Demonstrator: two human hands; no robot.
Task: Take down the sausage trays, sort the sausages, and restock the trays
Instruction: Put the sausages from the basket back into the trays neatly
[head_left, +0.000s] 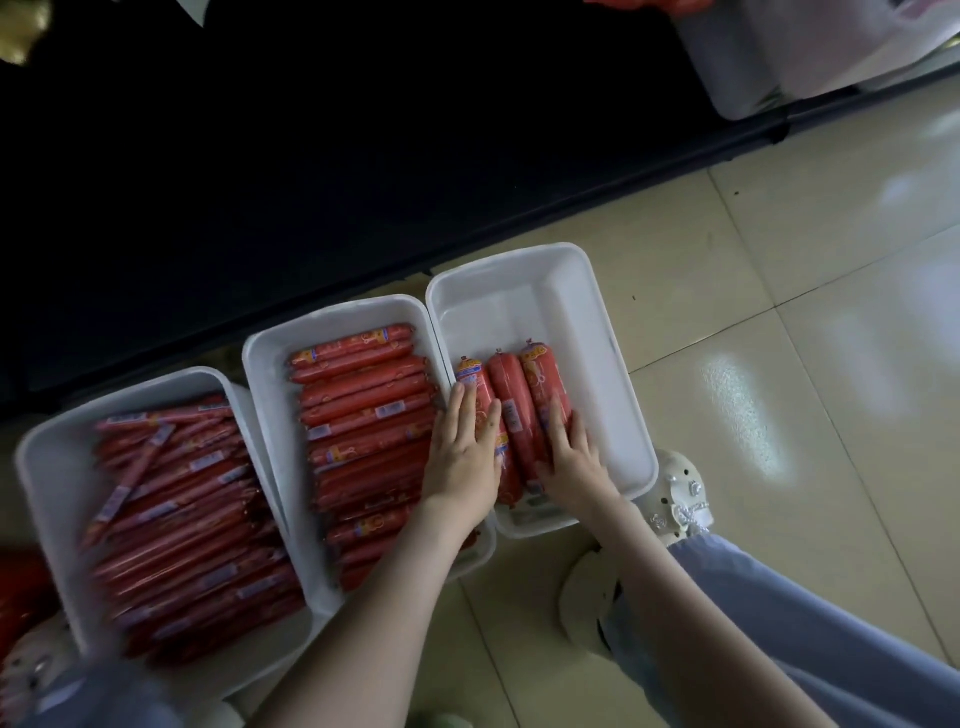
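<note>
Pale grey-blue trousers, white perforated clogs with charms

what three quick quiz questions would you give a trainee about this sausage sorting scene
1. True or false: the right tray is filled to the brim.
2. How many thick sausages lie in it?
3. Where are the left hand and the right hand? A: resting on the thick sausages. B: lifted in the air. C: gripping the right tray by its far rim.

Key: 1 false; 2 three; 3 A.
</note>
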